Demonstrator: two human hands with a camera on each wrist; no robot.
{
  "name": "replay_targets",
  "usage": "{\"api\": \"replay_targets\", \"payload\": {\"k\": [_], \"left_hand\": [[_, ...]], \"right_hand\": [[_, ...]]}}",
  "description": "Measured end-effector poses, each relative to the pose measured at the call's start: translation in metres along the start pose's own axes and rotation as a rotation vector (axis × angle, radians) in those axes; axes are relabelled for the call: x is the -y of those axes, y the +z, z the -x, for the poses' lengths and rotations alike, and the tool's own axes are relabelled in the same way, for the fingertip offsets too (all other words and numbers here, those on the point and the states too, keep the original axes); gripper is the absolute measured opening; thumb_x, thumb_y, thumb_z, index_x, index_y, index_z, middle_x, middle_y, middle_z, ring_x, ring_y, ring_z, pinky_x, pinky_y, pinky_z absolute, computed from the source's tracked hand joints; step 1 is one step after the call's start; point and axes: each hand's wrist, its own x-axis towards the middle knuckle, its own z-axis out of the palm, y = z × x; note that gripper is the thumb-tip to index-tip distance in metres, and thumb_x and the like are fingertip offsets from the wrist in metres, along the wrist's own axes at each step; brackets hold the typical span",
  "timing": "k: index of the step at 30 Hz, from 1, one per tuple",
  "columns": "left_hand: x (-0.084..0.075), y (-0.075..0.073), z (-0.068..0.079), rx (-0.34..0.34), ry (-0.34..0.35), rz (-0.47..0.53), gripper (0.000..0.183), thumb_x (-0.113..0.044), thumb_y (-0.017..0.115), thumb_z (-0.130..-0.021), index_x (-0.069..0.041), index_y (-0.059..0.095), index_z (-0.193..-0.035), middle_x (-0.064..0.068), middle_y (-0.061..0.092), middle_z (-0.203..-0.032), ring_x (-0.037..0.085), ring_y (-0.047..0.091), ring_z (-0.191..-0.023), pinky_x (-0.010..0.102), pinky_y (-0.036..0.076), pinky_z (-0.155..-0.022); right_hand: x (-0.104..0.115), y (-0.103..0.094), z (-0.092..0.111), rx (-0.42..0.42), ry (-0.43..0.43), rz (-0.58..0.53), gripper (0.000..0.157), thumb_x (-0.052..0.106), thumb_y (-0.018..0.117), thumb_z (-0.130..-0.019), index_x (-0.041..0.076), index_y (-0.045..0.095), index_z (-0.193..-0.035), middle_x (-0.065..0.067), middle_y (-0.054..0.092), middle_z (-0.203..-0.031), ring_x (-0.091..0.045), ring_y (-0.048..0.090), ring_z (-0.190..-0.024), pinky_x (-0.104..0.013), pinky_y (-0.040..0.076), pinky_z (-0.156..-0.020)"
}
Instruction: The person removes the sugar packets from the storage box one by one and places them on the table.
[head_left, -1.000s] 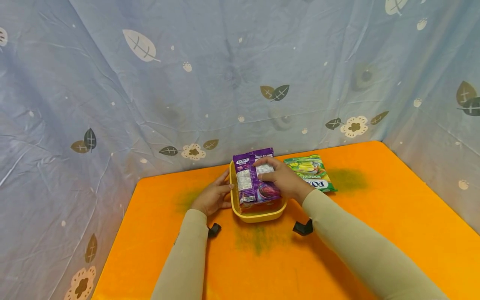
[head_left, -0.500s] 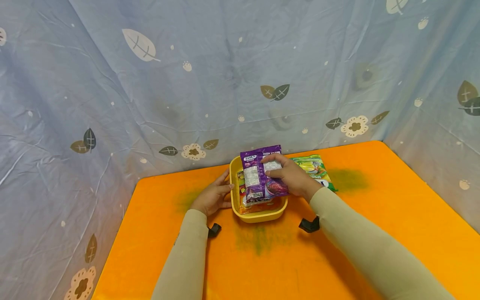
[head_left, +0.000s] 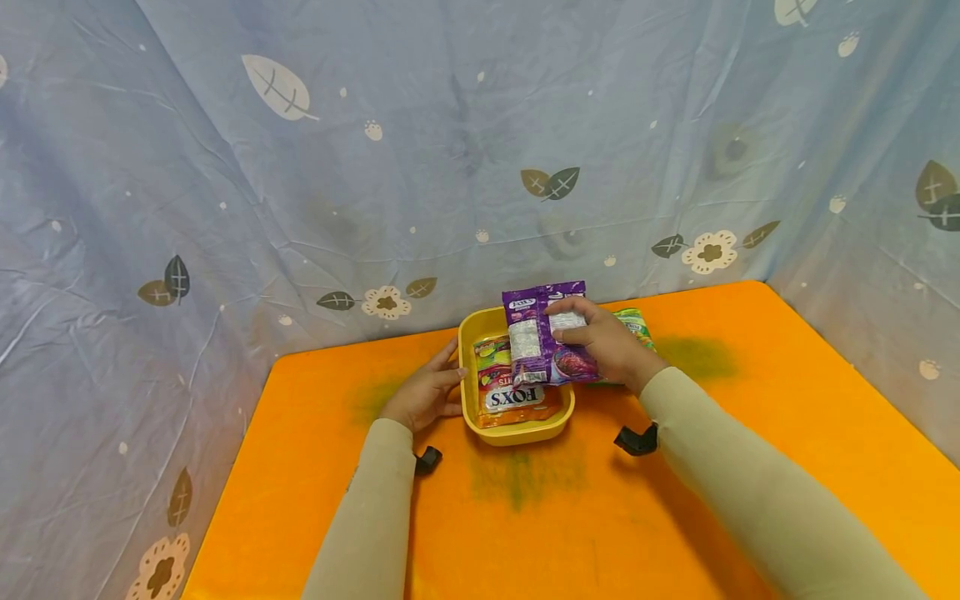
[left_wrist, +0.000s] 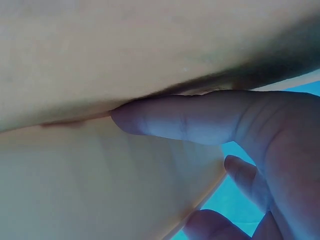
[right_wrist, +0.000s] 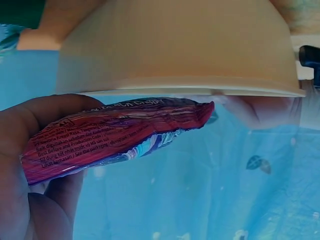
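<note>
My right hand (head_left: 603,337) pinches a purple Fox's candy bag (head_left: 538,342), thumb on one side and fingers on the other. The bag hangs above the right side of a yellow plastic tub (head_left: 517,437); the right wrist view shows the bag (right_wrist: 120,140) just over the tub's rim (right_wrist: 200,91). Inside the tub lies a red and orange Fox's candy bag (head_left: 513,398), partly covered by the purple one. At the tub's left side, my left hand (head_left: 423,396) holds the rim, thumb on its edge. In the left wrist view, one finger (left_wrist: 180,117) lies along the tub wall.
A green candy bag (head_left: 636,323) lies on the orange tabletop (head_left: 517,533) right of the tub, mostly hidden by the right hand and purple bag. Patterned blue curtains (head_left: 480,208) stand behind and at both sides. Black straps (head_left: 636,440) hang at the wrists.
My right hand has moved right with the purple bag, from over the tub's middle to its right edge. More of the red bag shows, less of the green one. My left hand stays put.
</note>
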Motion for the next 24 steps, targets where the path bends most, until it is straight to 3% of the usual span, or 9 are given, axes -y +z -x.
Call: {"api": "replay_targets", "payload": {"k": [6, 14, 19, 24], "left_hand": [[0.000, 0.000, 0.000, -0.002, -0.003, 0.001, 0.071, -0.017, 0.054, -0.097, -0.040, 0.016, -0.152, 0.007, 0.030, -0.151, 0.030, 0.040, -0.130, 0.054, 0.048, -0.085], [0.000, 0.000, -0.002, -0.021, -0.012, 0.001, 0.068, -0.018, 0.055, -0.097, -0.043, 0.022, -0.151, 0.004, 0.034, -0.149, 0.028, 0.044, -0.127, 0.054, 0.049, -0.084], [0.000, -0.001, -0.002, -0.012, -0.006, 0.005, 0.068, -0.018, 0.056, -0.097, -0.043, 0.022, -0.151, 0.004, 0.031, -0.151, 0.028, 0.043, -0.128, 0.056, 0.048, -0.083], [0.000, -0.001, -0.002, -0.008, -0.003, 0.004, 0.066, -0.015, 0.051, -0.099, -0.042, 0.021, -0.151, 0.004, 0.029, -0.152, 0.027, 0.042, -0.128, 0.056, 0.048, -0.083]], "right_hand": [[0.002, -0.016, 0.000, -0.017, -0.035, 0.017, 0.038, 0.012, 0.058, -0.096, 0.021, 0.051, -0.131, -0.022, 0.047, -0.128, -0.038, 0.063, -0.097, -0.049, 0.053, -0.078], [0.001, -0.044, 0.003, -0.073, -0.109, 0.148, 0.036, 0.013, 0.057, -0.097, 0.017, 0.051, -0.132, -0.015, 0.038, -0.135, -0.030, 0.059, -0.090, -0.039, 0.054, -0.077], [-0.002, -0.061, 0.004, -0.120, -0.119, 0.201, 0.037, 0.015, 0.059, -0.096, 0.015, 0.051, -0.132, -0.008, 0.029, -0.145, -0.030, 0.049, -0.103, -0.033, 0.052, -0.080], [-0.001, -0.079, 0.008, -0.138, -0.076, 0.133, 0.038, 0.015, 0.060, -0.096, 0.016, 0.050, -0.132, -0.015, 0.038, -0.134, -0.029, 0.060, -0.091, -0.039, 0.055, -0.076]]}}
